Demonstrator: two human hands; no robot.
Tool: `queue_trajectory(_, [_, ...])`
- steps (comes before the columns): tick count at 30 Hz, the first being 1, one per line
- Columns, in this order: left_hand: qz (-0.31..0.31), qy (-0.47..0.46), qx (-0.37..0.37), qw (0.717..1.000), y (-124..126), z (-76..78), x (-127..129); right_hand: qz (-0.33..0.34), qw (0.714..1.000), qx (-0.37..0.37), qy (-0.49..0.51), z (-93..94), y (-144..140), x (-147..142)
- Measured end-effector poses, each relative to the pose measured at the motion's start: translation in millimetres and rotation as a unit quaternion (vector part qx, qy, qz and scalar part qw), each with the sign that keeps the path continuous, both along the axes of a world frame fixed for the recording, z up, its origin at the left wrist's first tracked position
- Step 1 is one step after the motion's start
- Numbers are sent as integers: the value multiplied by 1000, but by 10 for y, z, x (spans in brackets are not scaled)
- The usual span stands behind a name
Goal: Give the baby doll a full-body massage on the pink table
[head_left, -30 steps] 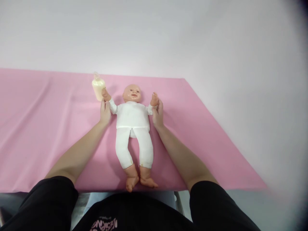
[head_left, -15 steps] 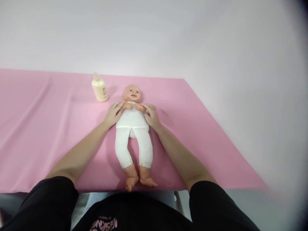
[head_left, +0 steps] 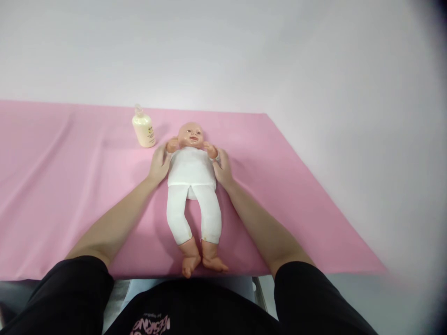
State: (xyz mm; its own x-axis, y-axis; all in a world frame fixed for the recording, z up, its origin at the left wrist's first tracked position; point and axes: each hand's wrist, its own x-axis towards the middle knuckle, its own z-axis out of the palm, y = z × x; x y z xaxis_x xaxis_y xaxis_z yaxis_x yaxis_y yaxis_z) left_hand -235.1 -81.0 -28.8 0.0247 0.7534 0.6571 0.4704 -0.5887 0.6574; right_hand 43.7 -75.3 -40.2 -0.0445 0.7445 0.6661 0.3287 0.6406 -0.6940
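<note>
A baby doll (head_left: 192, 170) in a white top and white trousers lies on its back, head at the far end and bare feet towards me. My left hand (head_left: 159, 163) is closed round the doll's arm on the left, close to its wrist. On the other side my right hand (head_left: 223, 168) grips the doll's other arm. Both of the doll's arms are bent outward, its small hands raised beside its chin. Some of my fingertips are hidden behind the doll's arms.
A pink cloth (head_left: 80, 186) covers the table, with soft creases on the left. A pump bottle (head_left: 144, 131) of pale yellow liquid stands beyond my left hand. The table's front edge runs just past the doll's feet, and a pale wall (head_left: 223, 51) rises behind.
The doll's arms have gone from folded in over its chest to spread outward beside its head. My hands have moved slightly apart with them. The bottle has stayed put.
</note>
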Motion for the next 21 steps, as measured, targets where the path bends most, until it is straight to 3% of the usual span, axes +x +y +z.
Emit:
queue_trajectory(3, [32,-159,-18,987,25,-2,-45,10,995,4,100,5,18,11])
queue_trajectory(7, [100,-357,-96,924,145,-31,-144,-34,976,-2,215,-76,154,117])
queue_trajectory(11, [161,-464,-170,854,230,-26,-198,-115,916,-84,374,-284,385,270])
queue_trajectory(15, [152,-471,-162,854,210,4,-174,-97,862,-78,491,-427,526,338])
queue_trajectory(18, [148,-474,-161,853,185,13,-155,-72,857,-68,506,-436,530,336])
queue_trajectory(21, [136,-472,-158,857,178,2,-152,-46,873,-64,481,-374,467,307])
